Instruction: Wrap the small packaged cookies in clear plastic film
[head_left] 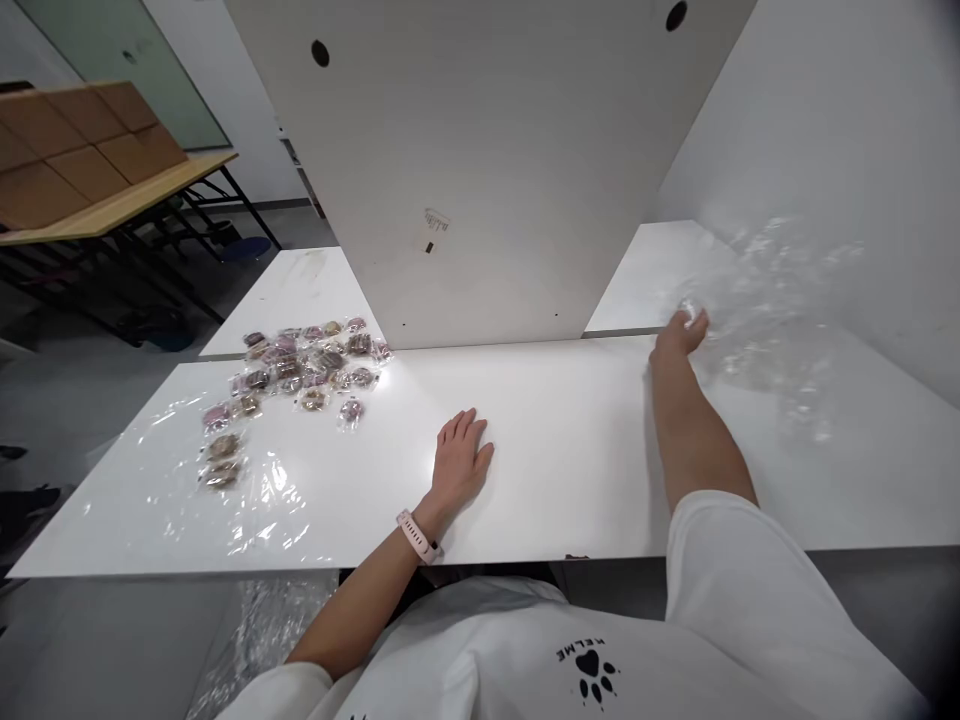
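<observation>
My left hand [459, 462] rests on the white table [555, 450], palm down with its fingers stretched out and nothing in it. Toward the right wall my arm reaches out, and my right hand [681, 335] is closed on a crumpled clear plastic bag [780, 310]. Motion smears the bag, so its exact shape cannot be made out. Left of my left hand lies a loose group of small clear-wrapped packets [300, 362], purplish and brown inside. A few of these packets sit apart, nearer to me.
A clear plastic sheet [262, 505] spreads over the table's left end. An upright white panel [480, 180] stands at the table's far edge. More clear plastic [270, 630] hangs below the near edge. Cardboard boxes [82, 140] stand on a wooden table [142, 198] at far left.
</observation>
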